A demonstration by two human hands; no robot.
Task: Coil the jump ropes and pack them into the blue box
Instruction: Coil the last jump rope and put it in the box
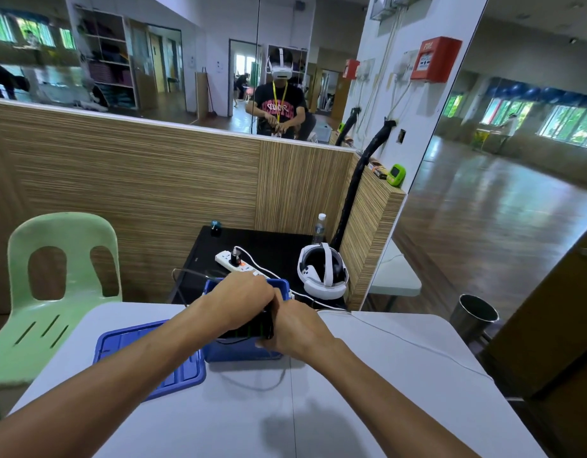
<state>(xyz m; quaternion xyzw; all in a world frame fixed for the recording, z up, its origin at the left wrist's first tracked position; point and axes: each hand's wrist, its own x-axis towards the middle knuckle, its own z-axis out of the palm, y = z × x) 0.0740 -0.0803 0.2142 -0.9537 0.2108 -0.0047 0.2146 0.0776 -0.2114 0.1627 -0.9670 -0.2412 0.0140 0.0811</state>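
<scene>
Both hands meet over the blue box (242,353), which sits on the grey table (384,375) near its far edge. Left hand (241,304) curls its fingers down over a dark bundle with faint green marks (249,330), most likely the coiled jump ropes, and grips it at the top of the box. Right hand (297,327) closes around the same bundle from the other side, its thumb low against the near wall of the box. How deep the bundle sits inside cannot be told, since the two hands cover the opening almost wholly.

Just to the left of the box, touching or nearly touching it, the blue lid (146,355) lies flat on the table, partly hidden under the left forearm. A thin cord (401,337) runs across the table to the right of the box.

Beyond the table stands a low black stand (269,246) carrying a white power strip (231,261) with a plug in it, a white headset (321,271), a clear water bottle (319,229) and a small dark object at its back corner. A pale green plastic chair (54,285) stands left of the table. A wood-grain partition (136,180) rises behind, with a mirror above it showing a seated person wearing a headset. A metal bin (473,314) stands on the floor to the right.
</scene>
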